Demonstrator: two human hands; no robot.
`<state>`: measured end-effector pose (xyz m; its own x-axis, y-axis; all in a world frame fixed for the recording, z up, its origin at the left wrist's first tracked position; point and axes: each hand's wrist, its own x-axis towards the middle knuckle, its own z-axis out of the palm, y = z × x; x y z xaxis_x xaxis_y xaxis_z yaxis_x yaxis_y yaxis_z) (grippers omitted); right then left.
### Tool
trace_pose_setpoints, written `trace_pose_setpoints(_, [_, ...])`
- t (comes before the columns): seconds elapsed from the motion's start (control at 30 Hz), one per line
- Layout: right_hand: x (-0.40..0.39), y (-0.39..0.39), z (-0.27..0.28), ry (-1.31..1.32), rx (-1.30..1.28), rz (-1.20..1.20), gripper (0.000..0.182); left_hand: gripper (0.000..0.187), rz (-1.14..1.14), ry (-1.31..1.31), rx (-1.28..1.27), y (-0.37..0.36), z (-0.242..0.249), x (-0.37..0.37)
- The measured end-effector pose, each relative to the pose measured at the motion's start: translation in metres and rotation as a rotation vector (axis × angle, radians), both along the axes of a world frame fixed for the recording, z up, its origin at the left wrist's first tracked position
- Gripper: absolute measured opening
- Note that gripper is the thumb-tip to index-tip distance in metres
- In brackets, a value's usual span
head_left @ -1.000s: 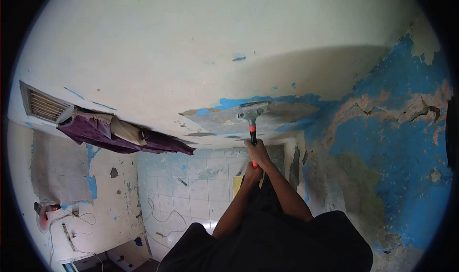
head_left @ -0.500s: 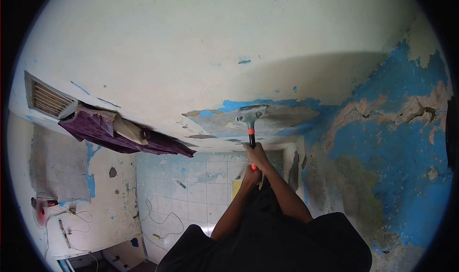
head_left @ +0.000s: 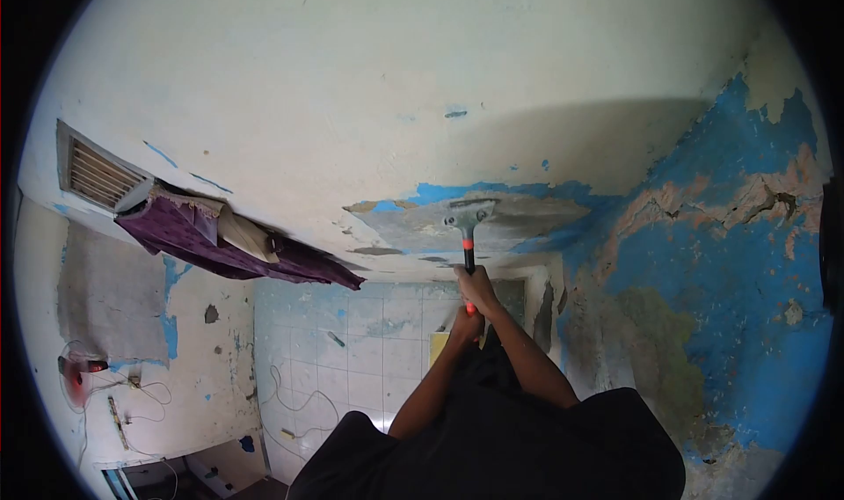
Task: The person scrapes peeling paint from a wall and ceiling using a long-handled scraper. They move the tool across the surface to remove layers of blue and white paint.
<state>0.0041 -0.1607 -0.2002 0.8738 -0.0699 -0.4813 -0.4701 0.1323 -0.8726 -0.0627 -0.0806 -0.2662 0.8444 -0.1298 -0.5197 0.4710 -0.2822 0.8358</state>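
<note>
A long-handled scraper with a wide grey metal head and a black and red handle points up the wall. Its blade rests against a bare grey patch edged with blue paint. My right hand wraps the handle higher up, closer to the head. Lower down, by the red end of the handle, my left hand is closed around it as well. Both forearms reach up from my dark shirt.
To the left, a purple curtain hangs beside a vent grille. A cracked wall with peeling blue paint stands at the right. Below are a tiled floor, a loose cable and a red fan at far left.
The scraper head has shifted slightly on the grey patch, with both hands still on the handle. The whole view has moved a little to the right.
</note>
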Motion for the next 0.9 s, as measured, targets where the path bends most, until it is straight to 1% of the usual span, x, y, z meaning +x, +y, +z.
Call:
trace_pose_setpoints(0.03, [0.003,0.0,0.006,-0.015,0.004,-0.026,0.04,0.026,-0.006,-0.004,-0.007,0.001,-0.005,0.0])
trace_pose_setpoints(0.07, [0.003,0.0,0.01,-0.02,0.01,-0.051,0.04,0.025,-0.034,-0.002,0.047,0.004,-0.011,0.0])
trace_pose_setpoints(0.1, [0.0,0.0,0.018,-0.017,0.014,-0.077,0.04,0.026,-0.043,0.027,0.038,0.006,-0.003,0.001])
trace_pose_setpoints(0.13, [0.001,-0.004,0.032,-0.037,0.089,-0.083,0.04,0.027,-0.052,0.052,0.026,0.006,0.011,0.007])
trace_pose_setpoints(0.17, [-0.001,-0.005,0.03,-0.013,0.09,-0.081,0.039,0.027,-0.058,0.073,0.01,0.005,0.023,0.01])
trace_pose_setpoints(0.2, [-0.004,-0.005,0.026,0.012,0.091,-0.075,0.039,0.029,-0.07,0.089,-0.059,0.008,0.009,0.006])
trace_pose_setpoints(0.27, [-0.007,-0.003,0.025,0.039,0.109,-0.076,0.039,0.03,-0.06,0.111,0.007,0.006,0.001,-0.004])
trace_pose_setpoints(0.4, [-0.001,-0.008,0.04,0.015,0.157,-0.099,0.038,0.032,-0.075,0.093,0.066,0.006,0.027,0.007])
trace_pose_setpoints(0.47, [-0.004,-0.004,0.047,0.012,0.2,-0.11,0.038,0.032,-0.104,0.122,0.044,0.012,0.023,0.005])
trace_pose_setpoints(0.5, [-0.003,-0.004,0.041,0.015,0.206,-0.106,0.038,0.032,-0.117,0.127,0.03,0.013,0.019,0.008])
trace_pose_setpoints(0.6, [-0.01,-0.003,0.027,0.034,0.209,-0.107,0.039,0.032,-0.079,0.141,0.074,0.017,-0.029,0.0])
trace_pose_setpoints(0.7, [-0.007,0.0,0.035,0.041,0.224,-0.152,0.04,0.032,-0.15,0.11,0.132,0.019,0.024,0.005])
trace_pose_setpoints(0.77, [-0.009,0.001,0.038,0.048,0.265,-0.158,0.041,0.033,-0.158,0.131,0.149,0.025,-0.001,0.006])
trace_pose_setpoints(0.8, [-0.009,0.001,0.032,0.046,0.258,-0.161,0.041,0.033,-0.155,0.144,0.154,0.024,0.001,0.004])
trace_pose_setpoints(0.87, [-0.005,0.002,0.02,0.026,0.243,-0.167,0.042,0.024,-0.14,0.087,0.123,0.022,0.007,0.0])
trace_pose_setpoints(0.9, [0.001,0.0,0.029,0.02,0.241,-0.162,0.042,0.021,-0.134,0.041,0.106,0.018,0.017,0.009])
